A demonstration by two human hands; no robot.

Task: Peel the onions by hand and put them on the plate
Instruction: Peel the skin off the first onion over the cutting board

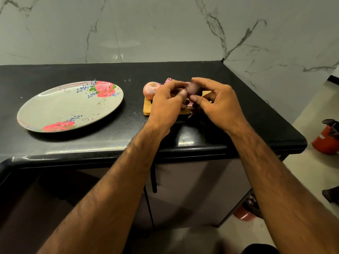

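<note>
A dark purple onion [193, 88] is held over the small wooden board [146, 110] between both hands. My right hand [218, 105] grips it from the right, thumb under it. My left hand [166, 105] pinches at its left side with thumb and fingertips. An unpeeled pink onion [150, 89] sits at the board's far left corner. Behind my left hand, part of another pinkish onion or peel [169, 80] shows. The oval plate [60, 107] with red roses lies on the left of the black counter, with nothing on it.
Bits of peel [190, 115] lie at the board's near edge. The counter's front edge [183, 149] and right corner are close to my wrists. A red bin [327, 142] stands on the floor at right. Marble walls close the back and right.
</note>
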